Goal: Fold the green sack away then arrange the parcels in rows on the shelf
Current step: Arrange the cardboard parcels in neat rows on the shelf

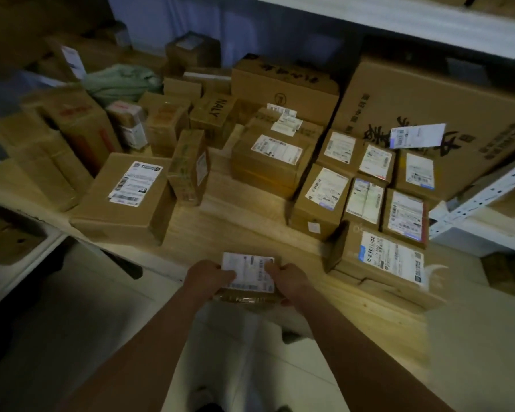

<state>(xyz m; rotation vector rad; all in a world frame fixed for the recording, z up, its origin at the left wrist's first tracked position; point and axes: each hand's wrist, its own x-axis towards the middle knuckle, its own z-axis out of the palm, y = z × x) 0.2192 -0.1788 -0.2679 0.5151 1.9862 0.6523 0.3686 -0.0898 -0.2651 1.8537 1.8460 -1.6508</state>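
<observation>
A small cardboard parcel with a white label on top is held at the front edge of the wooden shelf. My left hand grips its left side and my right hand grips its right side. On the right of the shelf, several labelled parcels lie in neat rows. More parcels stand loosely on the left. The green sack lies bunched up at the back left, behind the boxes.
Two big cartons lean at the back right under an upper shelf. A white perforated upright stands at the right. A low side shelf with boxes is at the left. Pale floor lies below me.
</observation>
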